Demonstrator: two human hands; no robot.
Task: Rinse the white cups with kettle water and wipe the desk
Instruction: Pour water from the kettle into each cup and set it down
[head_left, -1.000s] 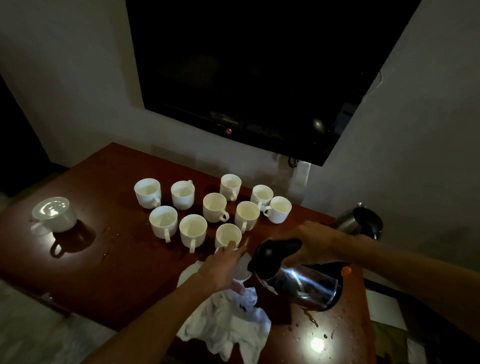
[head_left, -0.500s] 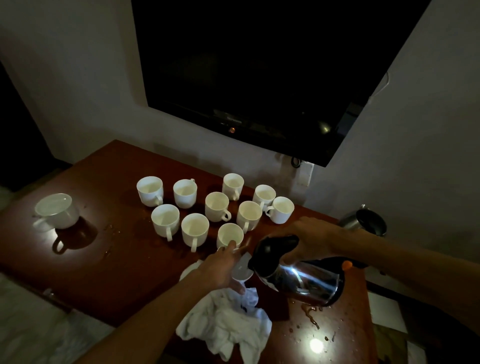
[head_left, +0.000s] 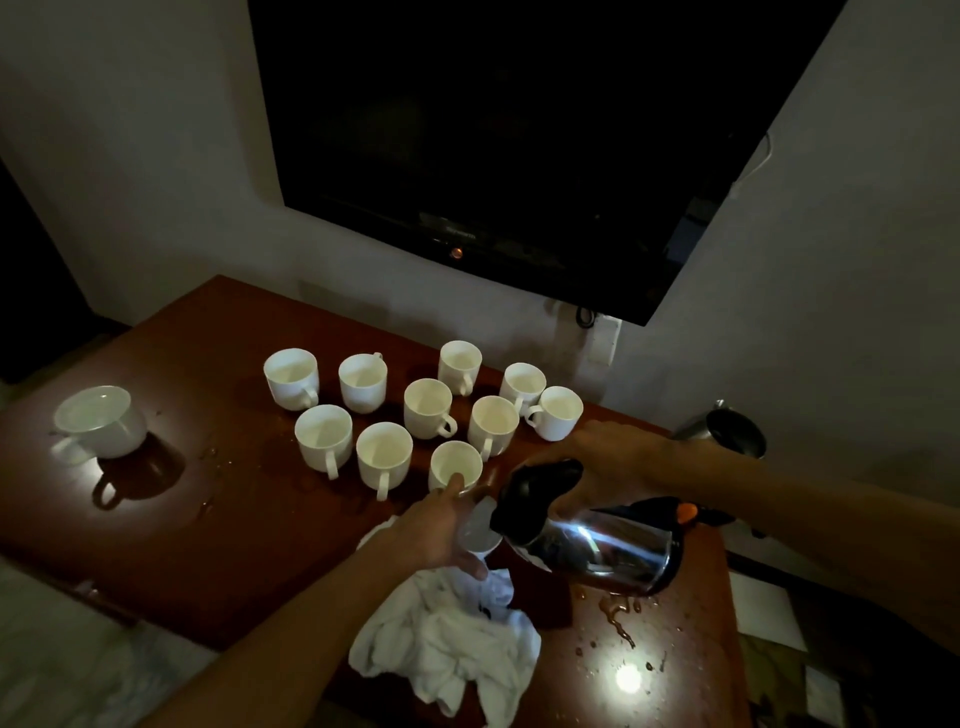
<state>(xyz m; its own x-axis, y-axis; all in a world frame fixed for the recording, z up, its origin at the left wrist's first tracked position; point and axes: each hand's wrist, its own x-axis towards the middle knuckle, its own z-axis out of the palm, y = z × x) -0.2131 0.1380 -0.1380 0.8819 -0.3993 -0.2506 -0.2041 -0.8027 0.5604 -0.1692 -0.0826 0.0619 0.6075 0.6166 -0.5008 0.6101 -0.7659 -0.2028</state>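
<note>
Near the desk's (head_left: 218, 571) left edge a lone white cup (head_left: 101, 422) stands apart, seemingly set aside from the cluster of ten cups (head_left: 410, 410) toward the back edge. At the front edge the left hand (head_left: 436, 530) grips a tilted cup (head_left: 479, 530) over the crumpled white cloth (head_left: 452, 639), probably to catch drips. The right hand (head_left: 602, 457) clasps the kettle (head_left: 602, 545), tipped spout-first to that cup; the cup is mostly hidden, any stream indiscernible.

kettle: shiny steel kettle (head_left: 602, 553) with black lid now tipped lower, spout at held white cup (head_left: 480, 530) | desk: spilled water puddle (head_left: 618, 613) beneath kettle has spread wider
</note>
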